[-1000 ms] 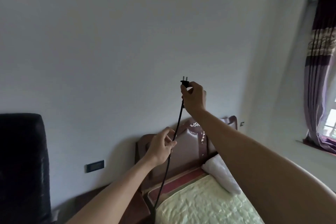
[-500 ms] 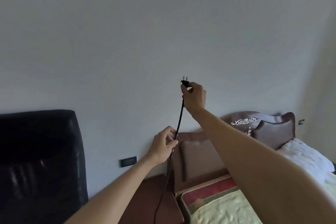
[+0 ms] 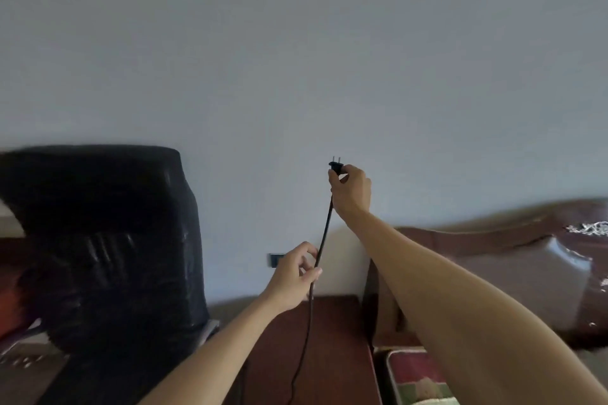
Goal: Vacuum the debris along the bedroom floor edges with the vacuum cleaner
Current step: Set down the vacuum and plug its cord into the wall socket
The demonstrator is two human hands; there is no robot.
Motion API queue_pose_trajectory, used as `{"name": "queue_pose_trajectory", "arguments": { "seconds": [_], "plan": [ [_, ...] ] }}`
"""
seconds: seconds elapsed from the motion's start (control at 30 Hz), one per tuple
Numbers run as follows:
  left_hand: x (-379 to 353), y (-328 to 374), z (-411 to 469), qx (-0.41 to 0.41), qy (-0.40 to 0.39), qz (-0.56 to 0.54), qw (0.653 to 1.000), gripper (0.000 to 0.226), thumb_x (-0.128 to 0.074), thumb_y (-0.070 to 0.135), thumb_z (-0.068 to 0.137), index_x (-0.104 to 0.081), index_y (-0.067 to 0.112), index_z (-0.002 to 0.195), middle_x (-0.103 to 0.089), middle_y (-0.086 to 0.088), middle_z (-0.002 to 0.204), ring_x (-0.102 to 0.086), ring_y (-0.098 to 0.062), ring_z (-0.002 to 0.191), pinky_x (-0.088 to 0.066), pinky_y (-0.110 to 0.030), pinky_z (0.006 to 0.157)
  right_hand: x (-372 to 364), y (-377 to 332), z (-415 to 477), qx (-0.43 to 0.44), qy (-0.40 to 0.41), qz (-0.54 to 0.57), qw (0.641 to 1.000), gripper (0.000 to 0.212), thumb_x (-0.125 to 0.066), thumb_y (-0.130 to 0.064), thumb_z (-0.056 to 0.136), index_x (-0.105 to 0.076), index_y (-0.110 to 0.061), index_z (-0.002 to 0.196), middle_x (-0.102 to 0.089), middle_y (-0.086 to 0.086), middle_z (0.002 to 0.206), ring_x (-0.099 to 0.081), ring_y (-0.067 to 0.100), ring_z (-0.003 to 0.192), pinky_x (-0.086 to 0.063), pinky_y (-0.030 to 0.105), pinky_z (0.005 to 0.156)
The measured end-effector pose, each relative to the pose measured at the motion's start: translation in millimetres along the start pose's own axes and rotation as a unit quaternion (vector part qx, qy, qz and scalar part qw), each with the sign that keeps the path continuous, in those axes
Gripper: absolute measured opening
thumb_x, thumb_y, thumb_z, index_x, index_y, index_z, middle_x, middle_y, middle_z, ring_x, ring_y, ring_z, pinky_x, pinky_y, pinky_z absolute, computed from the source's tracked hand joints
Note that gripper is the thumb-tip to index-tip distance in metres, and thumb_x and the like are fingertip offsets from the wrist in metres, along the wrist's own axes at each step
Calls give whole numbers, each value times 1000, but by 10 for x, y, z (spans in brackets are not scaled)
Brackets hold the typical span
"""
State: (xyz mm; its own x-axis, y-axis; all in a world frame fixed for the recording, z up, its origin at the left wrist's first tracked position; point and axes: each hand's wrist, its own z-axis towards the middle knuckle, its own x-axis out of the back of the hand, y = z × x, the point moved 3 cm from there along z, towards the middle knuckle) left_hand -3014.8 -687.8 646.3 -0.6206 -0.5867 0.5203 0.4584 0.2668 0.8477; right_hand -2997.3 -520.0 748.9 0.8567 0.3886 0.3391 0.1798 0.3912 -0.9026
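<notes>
Two bare hands are shown raised before a pale grey wall, with a thin black power cord stretched between them. The cord's black two-pin plug is pinched between the thumb and fingertips of the right hand, pins turned upward, well above the top of a dark red-brown wooden bedside table. Lower down, the cord is held in the curled fingers of the left hand, and from there it is let hang over the table's top toward its front edge, where it is lost at the bottom of the frame. A small dark rectangular wall socket is set just above the table's back left corner, partly hidden behind the left hand. A tall black leather chair back is seen left of the table, a padded brown headboard and red-and-green bedding to its right. The vacuum cleaner, the floor edges and any debris are not shown.

The step in hand is judged to be powering up, with no vacuuming yet begun. For the next move, the plug would need to be lowered, turned so its pins face the socket, lined up with the slots and pressed home, with slack fed by the left hand.
</notes>
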Motion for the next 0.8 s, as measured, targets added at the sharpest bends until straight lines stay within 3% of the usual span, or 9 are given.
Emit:
{"name": "queue_pose_trajectory", "arguments": {
  "seconds": [0.13, 0.23, 0.53, 0.8],
  "plan": [
    [-267, -464, 181, 70, -3, -40, 997, 13, -59, 10, 94, -54, 21, 98, -58, -14, 83, -59, -13, 64, -60, -54, 58, -431, 577, 228, -26, -46, -11, 999, 19, -58, -24, 96, -69, -11, 101, -56, 0, 61, -55, 22, 61, -37, 27, 52],
    [-448, -801, 231, 112, -7, -63, 992, 18, -59, 10, 95, -53, 27, 96, -57, -8, 80, -61, -14, 67, -60, -56, 61, -748, 989, 285, -48, -73, -19, 996, 20, -58, -24, 95, -69, -8, 97, -56, -1, 60, -55, 22, 62, -37, 28, 53],
    [-702, -1830, 391, 205, -14, -86, 975, 13, -61, 8, 93, -56, 17, 99, -59, -7, 75, -62, -14, 63, -60, -57, 59, -1636, 2023, 311, -100, -124, -52, 986, 20, -59, -25, 95, -70, -8, 97, -56, -2, 62, -57, 25, 67, -46, 34, 64],
    [-991, -2630, 619, 260, -26, -141, 955, 14, -63, 9, 92, -57, 20, 98, -58, -8, 75, -64, -17, 67, -61, -56, 60, -2251, 2753, 395, -124, -142, -95, 977, 21, -61, -26, 94, -72, -8, 95, -58, 1, 66, -57, 27, 74, -36, 29, 64]
  ]
}}
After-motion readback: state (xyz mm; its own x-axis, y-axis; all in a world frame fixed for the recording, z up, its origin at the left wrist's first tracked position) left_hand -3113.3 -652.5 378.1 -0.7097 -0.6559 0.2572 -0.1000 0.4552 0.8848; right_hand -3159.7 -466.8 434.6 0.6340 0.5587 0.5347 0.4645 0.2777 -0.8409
